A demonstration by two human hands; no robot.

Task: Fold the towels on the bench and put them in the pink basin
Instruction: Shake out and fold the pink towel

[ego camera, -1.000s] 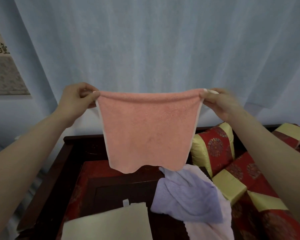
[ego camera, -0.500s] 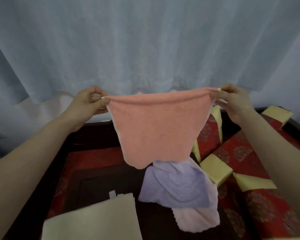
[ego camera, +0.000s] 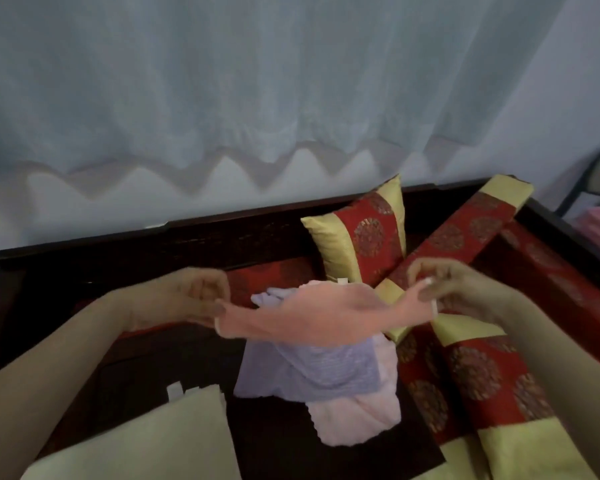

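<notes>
L hand [ego camera: 187,299] and R hand [ego camera: 454,289] each pinch one end of the salmon-pink towel [ego camera: 312,313], stretched approx. horizontal between them, motion-blurred, above the dark wood bench [ego camera: 118,244]. Directly below: lilac towel [ego camera: 312,372] on top of a pale pink towel [ego camera: 357,417]. Cream towel [ego camera: 146,441] lies near L, folded flat. Red/gold cushions [ego camera: 364,237] at R.
</notes>
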